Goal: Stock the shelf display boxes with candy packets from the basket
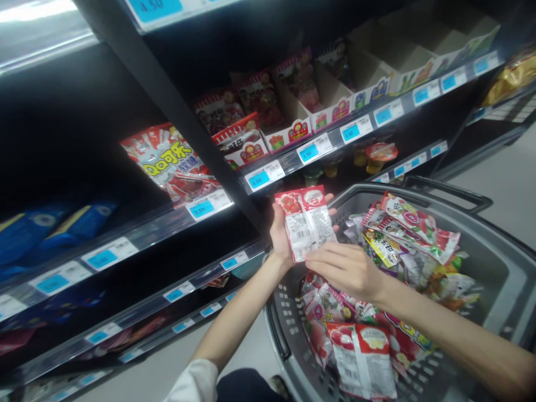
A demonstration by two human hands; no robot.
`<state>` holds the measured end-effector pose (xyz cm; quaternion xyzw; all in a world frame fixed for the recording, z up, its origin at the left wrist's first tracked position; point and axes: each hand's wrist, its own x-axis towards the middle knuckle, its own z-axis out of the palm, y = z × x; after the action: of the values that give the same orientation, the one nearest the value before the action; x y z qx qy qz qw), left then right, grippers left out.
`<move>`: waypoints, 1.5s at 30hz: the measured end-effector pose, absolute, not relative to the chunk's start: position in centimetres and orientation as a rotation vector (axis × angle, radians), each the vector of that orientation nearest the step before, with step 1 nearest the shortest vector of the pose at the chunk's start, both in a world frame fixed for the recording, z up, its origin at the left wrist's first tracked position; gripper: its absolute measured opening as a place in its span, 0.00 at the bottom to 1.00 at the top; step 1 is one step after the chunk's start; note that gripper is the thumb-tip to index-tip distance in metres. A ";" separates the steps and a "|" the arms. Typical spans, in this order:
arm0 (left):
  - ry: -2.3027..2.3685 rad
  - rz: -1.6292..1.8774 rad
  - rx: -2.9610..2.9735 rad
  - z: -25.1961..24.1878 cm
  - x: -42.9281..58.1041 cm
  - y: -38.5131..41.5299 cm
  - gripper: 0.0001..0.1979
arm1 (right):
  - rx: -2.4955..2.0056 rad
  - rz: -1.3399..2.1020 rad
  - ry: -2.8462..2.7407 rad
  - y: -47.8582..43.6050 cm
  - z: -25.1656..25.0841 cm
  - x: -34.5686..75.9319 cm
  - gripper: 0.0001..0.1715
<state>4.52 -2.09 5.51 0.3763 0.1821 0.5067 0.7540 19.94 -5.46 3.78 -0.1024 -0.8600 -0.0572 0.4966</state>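
Note:
A small red and white candy bag (307,226), its printed back facing me, rests in my left hand (280,237). The thumb lies along its left edge and the fingertips show past its right edge. My right hand (345,268) pinches the bag's lower edge, fingers together. Below and to the right stands a grey shopping basket (498,279) holding several candy bags. Among them, another red and white candy bag (363,357) lies back side up near me, and a pink and white bag (412,218) lies at the far side.
Shelves with blue price tags (310,152) run across the view. Cardboard display boxes (288,134) hold more candy bags. A large red candy bag (171,164) stands left of the dark shelf post (167,95). Jelly cups (380,156) sit on a lower shelf, blue packages (58,229) at left.

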 end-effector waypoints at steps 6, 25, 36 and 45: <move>0.412 1.120 0.798 5.6 4.6 -2.2 0.50 | -0.252 -0.159 -2.089 -5.5 3.9 19.9 0.08; 0.415 1.061 0.786 5.8 4.4 -2.5 0.55 | -0.253 -0.165 -2.095 -5.8 4.2 19.8 0.09; 0.471 1.035 0.795 5.9 4.5 -2.6 0.57 | -0.250 -0.161 -2.094 -5.7 4.0 19.9 0.08; 0.426 1.095 0.823 6.0 4.7 -2.6 0.53 | -0.249 -0.166 -2.094 -5.7 4.0 19.8 0.08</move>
<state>4.71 -2.55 5.97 0.3770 0.1953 0.5016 0.7538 19.78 -5.66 3.99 -0.1027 -0.8624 -0.0684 0.4909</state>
